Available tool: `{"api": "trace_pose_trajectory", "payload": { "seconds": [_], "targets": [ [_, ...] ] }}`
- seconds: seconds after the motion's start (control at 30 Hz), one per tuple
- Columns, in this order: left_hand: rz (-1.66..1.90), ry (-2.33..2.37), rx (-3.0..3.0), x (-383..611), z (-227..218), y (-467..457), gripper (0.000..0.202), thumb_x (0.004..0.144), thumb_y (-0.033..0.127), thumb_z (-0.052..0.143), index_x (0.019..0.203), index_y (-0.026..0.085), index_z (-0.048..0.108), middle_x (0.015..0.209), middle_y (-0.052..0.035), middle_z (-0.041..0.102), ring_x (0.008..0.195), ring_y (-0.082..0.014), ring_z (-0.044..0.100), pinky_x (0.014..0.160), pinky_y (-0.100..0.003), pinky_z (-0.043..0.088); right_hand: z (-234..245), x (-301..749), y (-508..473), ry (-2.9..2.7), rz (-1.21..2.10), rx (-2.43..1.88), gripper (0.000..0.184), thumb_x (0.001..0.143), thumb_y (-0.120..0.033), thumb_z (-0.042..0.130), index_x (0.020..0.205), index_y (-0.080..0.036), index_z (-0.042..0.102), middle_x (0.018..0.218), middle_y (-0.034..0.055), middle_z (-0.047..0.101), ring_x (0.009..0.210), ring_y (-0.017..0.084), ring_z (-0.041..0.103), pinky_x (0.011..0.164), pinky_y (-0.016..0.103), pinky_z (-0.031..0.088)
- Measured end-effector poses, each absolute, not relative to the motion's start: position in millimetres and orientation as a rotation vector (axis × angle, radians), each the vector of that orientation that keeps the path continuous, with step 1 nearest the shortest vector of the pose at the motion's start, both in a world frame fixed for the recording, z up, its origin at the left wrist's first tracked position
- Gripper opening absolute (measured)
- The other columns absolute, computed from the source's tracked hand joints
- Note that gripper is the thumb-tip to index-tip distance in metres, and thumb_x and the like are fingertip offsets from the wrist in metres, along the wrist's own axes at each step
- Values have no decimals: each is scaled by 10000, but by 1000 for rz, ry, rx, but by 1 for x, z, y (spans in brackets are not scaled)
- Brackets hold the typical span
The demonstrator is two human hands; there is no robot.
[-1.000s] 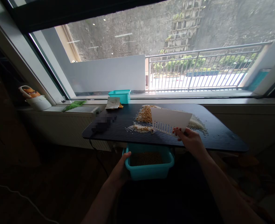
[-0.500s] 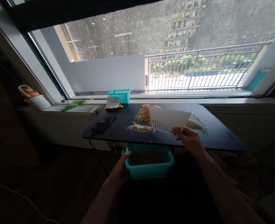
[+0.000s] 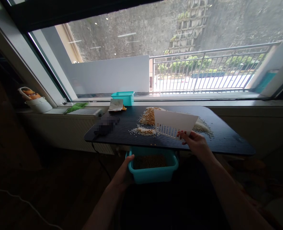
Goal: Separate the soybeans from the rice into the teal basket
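My left hand (image 3: pixel 124 171) grips the left rim of a turquoise plastic bin (image 3: pixel 153 175), thumb over the edge and fingers hidden underneath. Yellowish-brown beans or grains (image 3: pixel 151 161) cover the bin's bottom, just below the table's front edge. In my right hand (image 3: pixel 194 140) is a white slotted plastic scraper (image 3: pixel 176 119), tilted above the tabletop with its slots toward me. Behind and left of it lies a heap of yellow beans mixed with white grains (image 3: pixel 148 116). A smaller mixed pile (image 3: pixel 143 131) sits nearer me, and a pile of white grains (image 3: pixel 202 126) lies to the right.
The dark table (image 3: pixel 227 140) stands against the window. At its back left are a second turquoise bin (image 3: pixel 123 98) and a paper packet (image 3: pixel 115 105). A blurred dark object (image 3: pixel 106 126) with a cable lies at the left. A white pot (image 3: pixel 38 104) and green cloth (image 3: pixel 77 108) rest beyond.
The scraper and my right hand have shifted slightly right. Loose beans on the table in front of the small pile now lie closer to the front edge. My left hand keeps its grip.
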State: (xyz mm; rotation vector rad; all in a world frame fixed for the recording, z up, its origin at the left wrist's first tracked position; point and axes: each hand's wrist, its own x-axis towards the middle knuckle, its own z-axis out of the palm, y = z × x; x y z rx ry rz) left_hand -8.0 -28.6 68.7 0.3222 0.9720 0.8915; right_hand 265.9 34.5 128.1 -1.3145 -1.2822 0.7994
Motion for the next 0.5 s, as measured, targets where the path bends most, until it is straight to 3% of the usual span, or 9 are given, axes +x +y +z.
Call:
{"api": "trace_pose_trajectory", "payload": {
  "seconds": [0.5],
  "targets": [
    [869, 970, 331, -13, 61, -26, 603, 792, 508, 566, 1311, 210, 482, 1235, -122, 595, 1137, -294, 556, 848, -380, 470, 114, 265, 33, -1312, 818, -1329, 466, 601, -615, 694, 715, -163, 720, 671, 58, 691, 605, 175, 605, 497, 280, 517]
  ]
}}
